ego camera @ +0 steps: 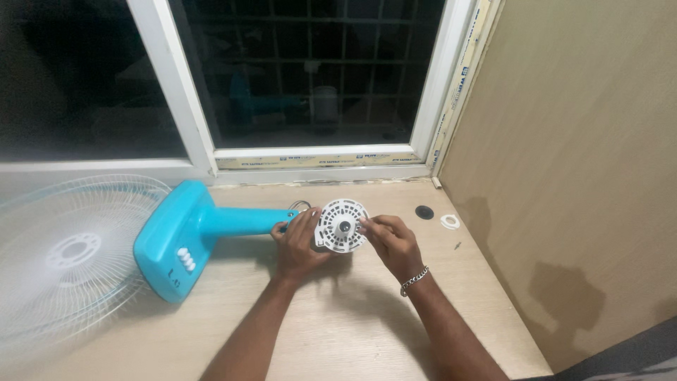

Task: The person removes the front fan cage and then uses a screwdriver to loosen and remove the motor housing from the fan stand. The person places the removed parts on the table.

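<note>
A turquoise fan body [185, 236] lies on its side on a light wooden table [352, 331], its base to the left and its neck pointing right. At the neck's end is the round white vented motor housing [340, 225] with a shaft at its centre. My left hand [297, 243] grips the housing's left side and the neck's end. My right hand [390, 240], wearing a silver bracelet, pinches the housing's right rim with its fingertips.
A white wire fan guard [67, 257] lies at the far left, against the fan base. A small black round cap [424, 212] and a white ring [450, 221] lie right of the housing. A window is behind, a beige wall to the right.
</note>
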